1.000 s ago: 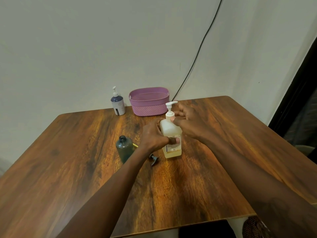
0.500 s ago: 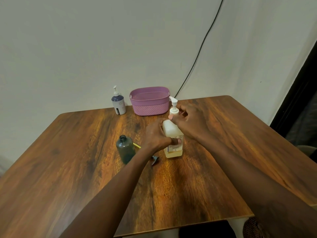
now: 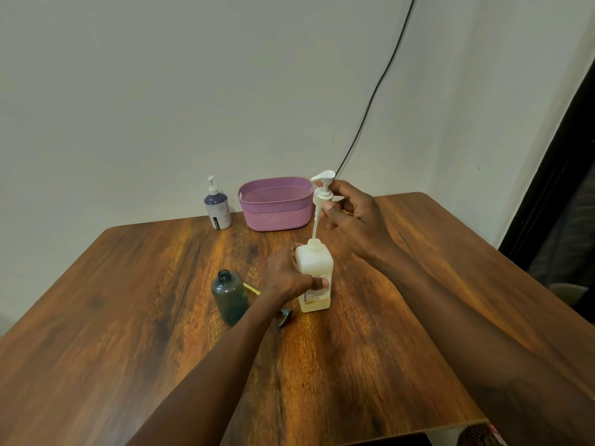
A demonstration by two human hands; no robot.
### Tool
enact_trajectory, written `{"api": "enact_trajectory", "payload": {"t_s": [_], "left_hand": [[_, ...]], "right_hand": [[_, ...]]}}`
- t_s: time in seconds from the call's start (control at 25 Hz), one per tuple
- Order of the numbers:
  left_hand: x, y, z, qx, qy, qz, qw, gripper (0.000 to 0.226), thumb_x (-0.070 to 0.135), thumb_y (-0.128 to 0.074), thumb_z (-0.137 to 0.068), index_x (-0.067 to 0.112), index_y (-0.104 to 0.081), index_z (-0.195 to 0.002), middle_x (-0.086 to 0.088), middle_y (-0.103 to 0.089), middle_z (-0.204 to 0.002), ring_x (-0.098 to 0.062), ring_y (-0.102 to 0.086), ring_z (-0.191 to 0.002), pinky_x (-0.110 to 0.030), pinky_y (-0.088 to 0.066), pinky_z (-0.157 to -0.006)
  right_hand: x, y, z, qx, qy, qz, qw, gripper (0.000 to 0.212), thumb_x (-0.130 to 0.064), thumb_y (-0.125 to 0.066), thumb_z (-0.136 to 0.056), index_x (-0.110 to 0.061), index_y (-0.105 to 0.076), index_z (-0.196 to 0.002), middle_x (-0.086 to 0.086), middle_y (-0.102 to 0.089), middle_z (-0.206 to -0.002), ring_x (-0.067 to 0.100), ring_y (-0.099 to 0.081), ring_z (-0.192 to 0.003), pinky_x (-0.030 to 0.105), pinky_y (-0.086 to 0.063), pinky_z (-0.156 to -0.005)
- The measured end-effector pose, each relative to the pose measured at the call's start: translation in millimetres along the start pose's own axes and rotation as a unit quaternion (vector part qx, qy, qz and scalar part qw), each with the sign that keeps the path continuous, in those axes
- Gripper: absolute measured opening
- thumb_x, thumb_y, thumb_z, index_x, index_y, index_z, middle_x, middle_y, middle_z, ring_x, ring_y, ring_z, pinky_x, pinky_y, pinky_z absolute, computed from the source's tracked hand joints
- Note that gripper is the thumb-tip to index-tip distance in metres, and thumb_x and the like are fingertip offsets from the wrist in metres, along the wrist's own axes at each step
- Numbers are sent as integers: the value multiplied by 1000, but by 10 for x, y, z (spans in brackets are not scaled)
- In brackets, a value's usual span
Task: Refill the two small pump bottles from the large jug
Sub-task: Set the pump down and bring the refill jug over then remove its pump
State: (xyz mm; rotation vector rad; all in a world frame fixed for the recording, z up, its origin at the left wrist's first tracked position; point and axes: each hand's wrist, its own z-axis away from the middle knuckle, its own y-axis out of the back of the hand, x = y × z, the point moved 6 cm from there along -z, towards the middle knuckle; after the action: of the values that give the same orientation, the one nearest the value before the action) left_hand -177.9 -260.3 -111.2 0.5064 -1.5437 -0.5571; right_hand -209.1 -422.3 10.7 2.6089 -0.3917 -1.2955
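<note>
white plastic pump head (image 3: 323,191) is pinched between the thumb and fingertips of the right hand (image 3: 354,217), which is held raised above a pale square bottle (image 3: 314,278). the pump's thin dip tube (image 3: 315,225) is hung straight down, its lower end inside the bottle's open neck. the bottle is gripped round its body by the left hand (image 3: 286,275), the thumb laid across the label, and is stood upright on the wooden table (image 3: 128,317), about midway between the left and right edges. a shallow layer of yellowish liquid is seen at its bottom. just left of the left wrist a dark grey bottle (image 3: 230,296) is stood upright, uncapped. a yellow strip (image 3: 251,288) is partly hidden behind it, and a small dark cap (image 3: 285,317) is laid beside the forearm. at the far edge a blue-and-white pump bottle (image 3: 218,207) and a purple basket (image 3: 275,204) are stood near each other, not touching. a black cable (image 3: 376,88) is run up the wall.
</note>
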Motion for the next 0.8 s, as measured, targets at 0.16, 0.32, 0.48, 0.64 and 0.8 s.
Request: {"api": "enact_trajectory", "payload": {"t_s": [0.16, 0.32, 0.48, 0.64, 0.8], "left_hand": [[13, -9, -16, -1, 14, 14, 1000, 85, 24, -93, -67, 20, -45, -138, -5, -59, -135, -24, -60, -121, -31, -54, -84], [9, -4, -3, -2, 14, 9, 1000, 85, 23, -92, -69, 21, -44, -140, -5, -58, -137, -24, -59, -123, -34, -56, -88], [11, 22, 14, -8, 14, 9, 1000, 87, 23, -92, -69, 21, -43, -140, -5, -58, -137, -23, -60, -122, -31, -54, -85], [38, 44, 51, -16, 3, -16, 1000, 86, 23, -91, -71, 22, -42, -141, -4, -58, -137, -23, -59, -124, -31, -55, -87], [51, 39, 80, -16, -4, -34, 999, 88, 26, -90, -72, 22, -40, -143, -4, -57, -139, -24, -58, -126, -34, -55, -90]], "right_hand": [[-75, 186, -79, 53, 19, -66, 996, 35, -14, -54, -103, -16, -59, -137, 3, -68, -114, 25, -69, -96, 45, -63, -77], [-146, 450, -85, 133, 42, -91, 986, 30, -18, -59, -101, -14, -63, -131, 8, -68, -112, 26, -70, -93, 45, -62, -77], [-7, 414, 59, 111, 67, 15, 991, 35, -17, -69, -95, -11, -65, -129, 4, -71, -113, 17, -71, -99, 36, -63, -80], [379, 312, 322, 70, 71, 116, 988, 41, -16, -77, -88, -7, -68, -127, 7, -73, -111, 14, -71, -96, 25, -61, -78], [729, 337, 522, 44, 72, 172, 982, 36, -13, -83, -82, -8, -72, -117, 4, -73, -108, 12, -69, -93, 20, -59, -78]]}}
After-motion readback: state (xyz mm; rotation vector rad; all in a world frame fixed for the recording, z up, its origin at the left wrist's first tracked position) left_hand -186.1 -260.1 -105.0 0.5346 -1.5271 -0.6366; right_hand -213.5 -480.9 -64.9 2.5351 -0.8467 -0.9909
